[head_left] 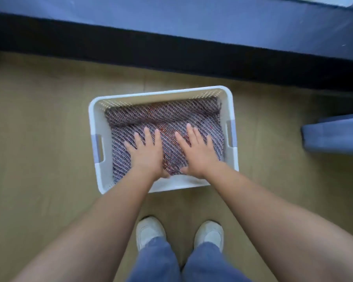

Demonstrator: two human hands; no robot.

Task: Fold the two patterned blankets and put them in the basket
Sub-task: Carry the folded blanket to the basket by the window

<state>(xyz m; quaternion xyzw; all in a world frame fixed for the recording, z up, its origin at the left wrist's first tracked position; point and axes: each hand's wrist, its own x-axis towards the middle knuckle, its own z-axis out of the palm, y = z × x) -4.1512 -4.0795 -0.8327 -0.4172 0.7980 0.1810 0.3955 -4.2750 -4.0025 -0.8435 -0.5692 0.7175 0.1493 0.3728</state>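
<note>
A white perforated basket (94, 119) stands on the floor in front of my feet. Inside it lies a folded patterned blanket (167, 115), woven in purple, white and reddish diagonal stripes, filling most of the basket. Its far edge is bunched into a roll against the back wall. My left hand (149, 151) rests flat on the blanket, palm down, fingers spread. My right hand (196, 151) lies flat beside it, fingers also spread. Neither hand grips the fabric. Whether a second blanket lies underneath is hidden.
The basket sits on a tan floor (39, 139). A blue bed or sofa with a black base (171, 51) runs across the far side. Another blue piece of furniture (334, 135) juts in at the right. My white shoes (179, 233) stand just behind the basket.
</note>
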